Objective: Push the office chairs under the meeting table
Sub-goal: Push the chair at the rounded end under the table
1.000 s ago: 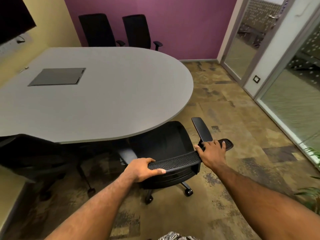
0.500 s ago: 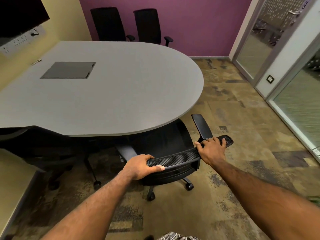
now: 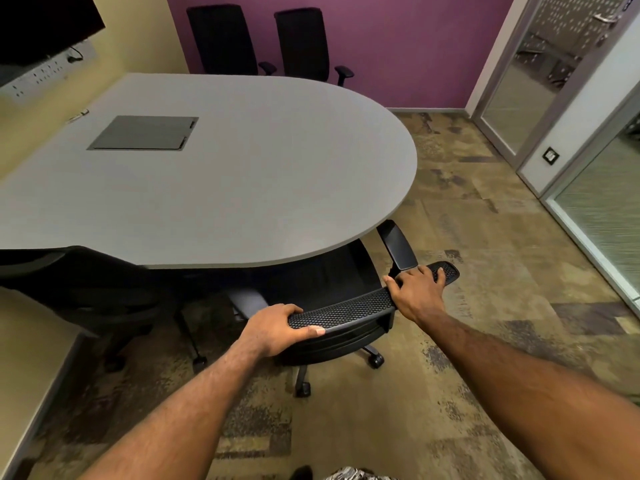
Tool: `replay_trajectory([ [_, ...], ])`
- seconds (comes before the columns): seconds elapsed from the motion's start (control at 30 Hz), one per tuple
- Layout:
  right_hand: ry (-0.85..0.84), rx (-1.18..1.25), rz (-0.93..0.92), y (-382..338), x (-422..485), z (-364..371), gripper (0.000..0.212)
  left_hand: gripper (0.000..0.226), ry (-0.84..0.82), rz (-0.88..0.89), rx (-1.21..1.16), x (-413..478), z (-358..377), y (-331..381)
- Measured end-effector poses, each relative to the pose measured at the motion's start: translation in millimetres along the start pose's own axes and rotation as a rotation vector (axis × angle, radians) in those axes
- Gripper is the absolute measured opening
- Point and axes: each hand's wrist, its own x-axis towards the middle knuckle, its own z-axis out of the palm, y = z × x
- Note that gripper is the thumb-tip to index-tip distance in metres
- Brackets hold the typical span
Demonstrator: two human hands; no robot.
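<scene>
1. A dark screen (image 3: 41,26) hung on the yellow wall (image 3: 138,46) at the left, above a white socket strip (image 3: 45,76).
2. A purple wall (image 3: 415,46) closed the far end.
3. A glass door (image 3: 540,81) stood at the right, with a black switch (image 3: 550,155) beside it.
4. Patchy brown carpet (image 3: 485,237) covered the floor.

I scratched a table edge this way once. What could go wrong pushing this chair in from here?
The raised armrest sits right by the table rim and may knock it instead of sliding under. The neighbouring chair on the left stands close, so wheel bases could tangle. The left hand and right hand both hold the backrest top, so a hard shove might tilt it.
</scene>
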Motion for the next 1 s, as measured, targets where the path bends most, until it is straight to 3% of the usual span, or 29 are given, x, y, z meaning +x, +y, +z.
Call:
replay_trajectory([
  [0.47,0.029,0.006,-0.025,-41,12,5,0.064,0.116,0.003,-0.027,-0.014,5,-27,-33],
  [0.67,0.044,0.023,-0.015,-44,19,8,0.061,0.096,0.039,0.003,0.009,14,-32,-40],
  [1.0,0.044,0.063,0.017,-27,15,12,0.056,0.115,0.015,0.093,0.042,21,-33,-31],
])
